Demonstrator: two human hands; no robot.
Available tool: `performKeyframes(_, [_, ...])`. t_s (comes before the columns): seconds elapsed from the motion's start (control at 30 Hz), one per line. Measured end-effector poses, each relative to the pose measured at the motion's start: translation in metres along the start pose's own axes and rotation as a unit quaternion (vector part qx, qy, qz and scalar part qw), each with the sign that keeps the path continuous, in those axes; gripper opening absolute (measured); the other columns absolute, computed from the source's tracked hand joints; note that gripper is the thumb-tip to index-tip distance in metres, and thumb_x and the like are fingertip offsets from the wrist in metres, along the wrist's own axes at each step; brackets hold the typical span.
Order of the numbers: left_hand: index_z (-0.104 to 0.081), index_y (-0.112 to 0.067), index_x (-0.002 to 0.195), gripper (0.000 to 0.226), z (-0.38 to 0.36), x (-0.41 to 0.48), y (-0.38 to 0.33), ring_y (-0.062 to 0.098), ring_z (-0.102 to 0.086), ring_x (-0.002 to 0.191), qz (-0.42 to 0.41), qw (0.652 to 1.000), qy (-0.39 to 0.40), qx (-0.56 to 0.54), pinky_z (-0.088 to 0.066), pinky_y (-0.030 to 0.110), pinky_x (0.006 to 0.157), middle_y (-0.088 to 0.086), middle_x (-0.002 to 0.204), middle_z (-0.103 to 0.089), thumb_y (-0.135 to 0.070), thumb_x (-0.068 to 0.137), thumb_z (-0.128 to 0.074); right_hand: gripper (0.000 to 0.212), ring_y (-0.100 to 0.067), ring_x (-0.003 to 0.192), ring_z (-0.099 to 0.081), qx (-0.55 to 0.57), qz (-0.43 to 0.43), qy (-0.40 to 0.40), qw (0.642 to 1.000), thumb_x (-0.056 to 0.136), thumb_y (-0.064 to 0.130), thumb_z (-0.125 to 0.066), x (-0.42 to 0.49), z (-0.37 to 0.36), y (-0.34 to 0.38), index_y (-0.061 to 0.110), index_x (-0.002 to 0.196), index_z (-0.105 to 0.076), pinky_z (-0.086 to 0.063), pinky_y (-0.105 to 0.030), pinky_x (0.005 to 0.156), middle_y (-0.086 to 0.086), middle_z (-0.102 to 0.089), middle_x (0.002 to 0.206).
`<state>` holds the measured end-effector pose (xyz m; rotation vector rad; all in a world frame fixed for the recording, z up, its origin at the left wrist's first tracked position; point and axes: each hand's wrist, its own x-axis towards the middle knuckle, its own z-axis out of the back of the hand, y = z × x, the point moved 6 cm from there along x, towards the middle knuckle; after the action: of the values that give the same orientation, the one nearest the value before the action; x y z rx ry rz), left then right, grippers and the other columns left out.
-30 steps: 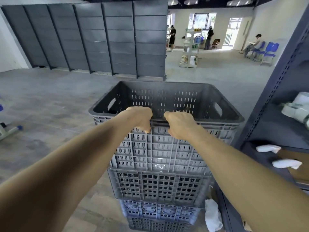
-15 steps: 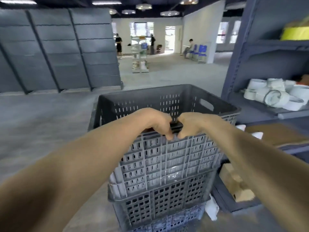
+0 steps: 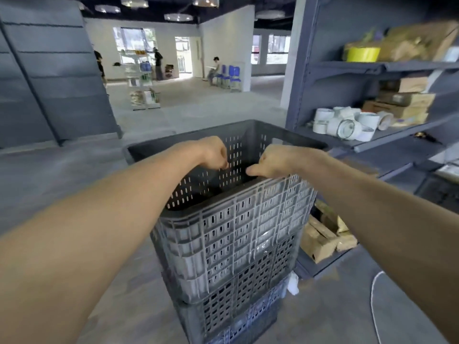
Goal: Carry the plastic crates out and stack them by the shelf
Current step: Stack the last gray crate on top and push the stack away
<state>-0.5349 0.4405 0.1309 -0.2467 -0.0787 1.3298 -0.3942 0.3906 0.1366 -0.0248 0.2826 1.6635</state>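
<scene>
The top grey plastic crate (image 3: 231,234) sits on a stack of crates (image 3: 238,301) on the floor, right beside the dark metal shelf (image 3: 372,142). My left hand (image 3: 214,152) hovers over the crate's open inside with its fingers curled, holding nothing. My right hand (image 3: 272,161) is a loose fist at the near rim, thumb pointing left. Whether it still grips the rim cannot be made out.
The shelf holds white tape rolls (image 3: 345,124), cardboard boxes (image 3: 404,103) and a yellow tub (image 3: 362,54); more boxes (image 3: 325,237) lie on its bottom level. Tall grey panels (image 3: 49,78) stand on the left. People and blue chairs (image 3: 229,73) are far back. A white cable (image 3: 372,296) lies on the floor.
My left hand has let go of the crate's near rim and risen over its inside. The right hand has loosened at the rim. My view swung right, toward the shelf.
</scene>
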Motion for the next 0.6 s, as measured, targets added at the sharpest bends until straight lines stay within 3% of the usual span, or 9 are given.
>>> performKeyframes(0.07, [-0.064, -0.013, 0.124, 0.030, -0.001, 0.004, 0.011, 0.022, -0.056, 0.114, -0.003, 1.000, -0.013, 0.019, -0.043, 0.033, 0.097, 0.001, 0.127, -0.059, -0.023, 0.096, -0.059, 0.052, -0.031, 0.120, -0.053, 0.000, -0.030, -0.028, 0.999, 0.095, 0.044, -0.051, 0.002, -0.010, 0.008, 0.005, 0.128, -0.054, -0.042, -0.038, 0.097, -0.010, -0.054, 0.133])
performKeyframes(0.2, [-0.063, -0.009, 0.122, 0.030, -0.006, 0.020, 0.036, 0.026, -0.059, 0.111, -0.026, 0.997, -0.026, 0.063, -0.046, 0.035, 0.094, 0.006, 0.124, -0.061, -0.023, 0.096, -0.056, 0.034, -0.033, 0.107, -0.060, -0.006, -0.092, -0.088, 0.992, 0.092, 0.031, -0.055, 0.009, -0.018, 0.020, 0.006, 0.114, -0.060, -0.047, -0.036, 0.086, -0.013, -0.063, 0.118])
performKeyframes(0.4, [-0.065, -0.015, 0.113, 0.026, -0.019, 0.049, 0.073, 0.027, -0.062, 0.102, -0.100, 0.991, -0.021, 0.082, -0.051, 0.039, 0.089, 0.005, 0.115, -0.064, -0.025, 0.091, -0.058, 0.018, -0.038, 0.119, -0.046, 0.027, -0.237, -0.075, 0.968, 0.090, 0.010, -0.045, 0.010, -0.038, 0.036, 0.000, 0.098, -0.057, -0.043, -0.037, 0.090, -0.018, -0.052, 0.101])
performKeyframes(0.47, [-0.064, -0.016, 0.112, 0.025, -0.024, 0.052, 0.083, 0.026, -0.062, 0.100, -0.122, 0.989, -0.002, 0.085, -0.051, 0.039, 0.087, 0.004, 0.113, -0.064, -0.026, 0.090, -0.058, 0.021, -0.039, 0.125, -0.040, 0.024, -0.283, -0.067, 0.956, 0.092, 0.008, -0.042, 0.009, -0.042, 0.047, -0.001, 0.104, -0.056, -0.040, -0.039, 0.096, -0.021, -0.054, 0.116])
performKeyframes(0.6, [-0.066, -0.018, 0.109, 0.023, -0.023, 0.058, 0.091, 0.027, -0.063, 0.096, -0.170, 0.982, 0.005, 0.081, -0.052, 0.038, 0.085, 0.004, 0.110, -0.066, -0.028, 0.088, -0.061, 0.040, -0.037, 0.131, -0.032, 0.003, -0.352, -0.091, 0.931, 0.093, 0.007, -0.049, 0.001, -0.042, 0.073, 0.002, 0.132, -0.046, -0.038, -0.040, 0.101, -0.020, -0.038, 0.140])
